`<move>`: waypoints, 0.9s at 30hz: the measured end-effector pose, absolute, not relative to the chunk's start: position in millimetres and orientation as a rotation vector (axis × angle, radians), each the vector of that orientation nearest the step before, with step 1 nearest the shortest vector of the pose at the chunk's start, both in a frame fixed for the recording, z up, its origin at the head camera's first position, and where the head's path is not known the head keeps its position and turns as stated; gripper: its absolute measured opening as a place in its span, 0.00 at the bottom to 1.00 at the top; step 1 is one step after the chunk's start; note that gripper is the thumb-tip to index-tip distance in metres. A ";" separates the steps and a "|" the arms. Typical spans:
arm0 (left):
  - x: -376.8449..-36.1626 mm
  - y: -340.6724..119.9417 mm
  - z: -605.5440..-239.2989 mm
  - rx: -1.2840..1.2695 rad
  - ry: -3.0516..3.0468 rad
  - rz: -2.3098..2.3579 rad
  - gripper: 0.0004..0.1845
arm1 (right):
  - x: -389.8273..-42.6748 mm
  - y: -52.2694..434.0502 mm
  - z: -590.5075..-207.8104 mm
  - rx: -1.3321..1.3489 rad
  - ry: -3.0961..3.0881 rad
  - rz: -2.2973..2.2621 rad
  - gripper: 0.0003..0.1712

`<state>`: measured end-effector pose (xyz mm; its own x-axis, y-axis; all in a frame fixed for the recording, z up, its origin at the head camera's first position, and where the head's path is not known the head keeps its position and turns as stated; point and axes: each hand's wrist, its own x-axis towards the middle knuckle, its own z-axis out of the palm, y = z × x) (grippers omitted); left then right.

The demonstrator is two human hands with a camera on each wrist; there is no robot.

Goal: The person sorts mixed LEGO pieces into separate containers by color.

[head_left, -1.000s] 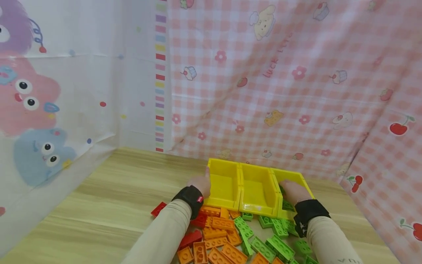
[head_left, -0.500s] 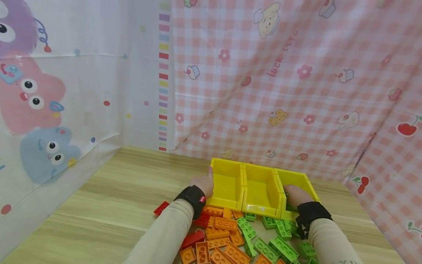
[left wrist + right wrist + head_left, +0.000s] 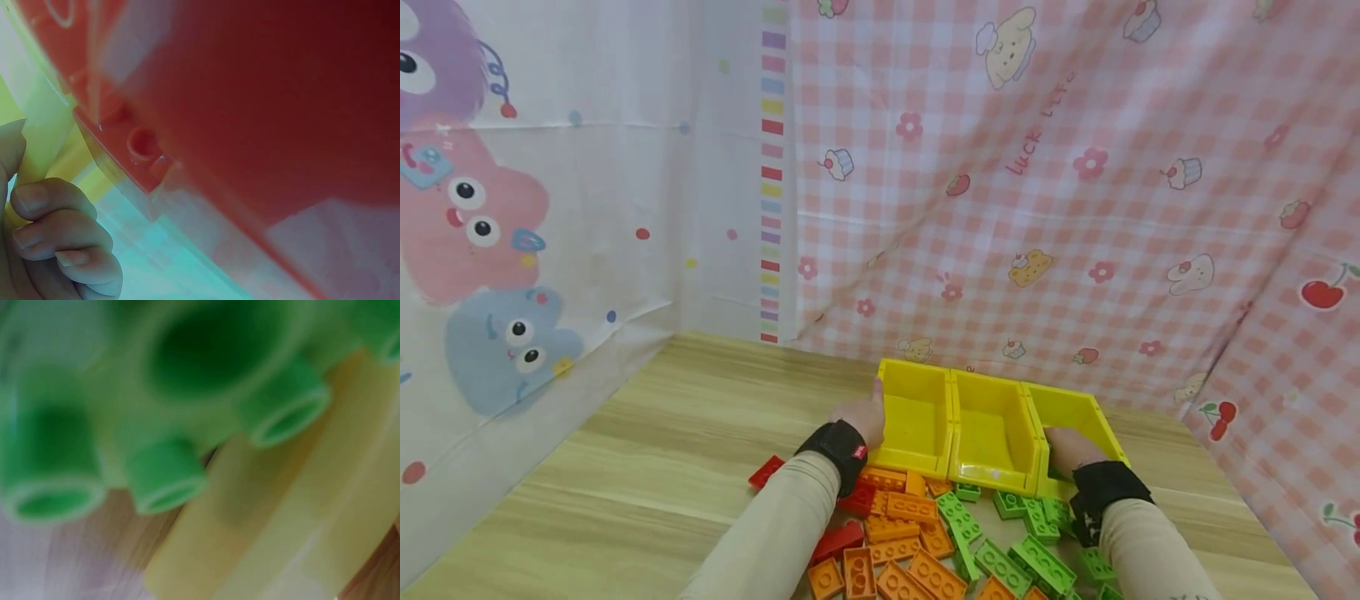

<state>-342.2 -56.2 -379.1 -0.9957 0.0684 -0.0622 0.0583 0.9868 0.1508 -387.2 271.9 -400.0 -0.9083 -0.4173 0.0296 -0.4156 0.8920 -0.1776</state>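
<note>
Three yellow bins stand side by side in the head view. My left hand (image 3: 859, 421) grips the outer side of the left bin (image 3: 913, 421), thumb pointing up along its edge; curled fingers (image 3: 69, 234) show in the left wrist view. My right hand (image 3: 1071, 450) reaches into the right bin (image 3: 1075, 406), its fingertips hidden by the hand and bin wall. The middle bin (image 3: 988, 429) holds nothing visible. Blurred green bricks (image 3: 165, 475) fill the top of the right wrist view. A red brick (image 3: 134, 150) appears close in the left wrist view.
In front of the bins lie loose orange bricks (image 3: 912, 507), green bricks (image 3: 1042, 562) and red bricks (image 3: 837, 542), partly between my forearms. The wooden table (image 3: 625, 467) extends left. A pink checked cloth (image 3: 985, 275) hangs right behind the bins.
One second ago green bricks showed beneath my right hand in the right bin; now the hand sits slightly lower and covers them. My left hand keeps its hold. The head view has shifted slightly.
</note>
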 end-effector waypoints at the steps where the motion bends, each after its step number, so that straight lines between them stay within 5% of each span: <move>1: -342.3 -54.7 -379.3 0.107 3.058 0.234 0.43 | -384.0 273.5 -398.9 -0.661 3.040 -0.289 0.02; 11: -345.5 -43.0 -376.7 0.179 3.034 0.296 0.42 | -355.0 289.1 -380.1 -0.742 3.049 -0.299 0.13; 27: -354.9 -58.3 -384.3 0.173 3.010 0.406 0.44 | -259.8 281.1 -358.1 -0.887 3.056 -0.243 0.18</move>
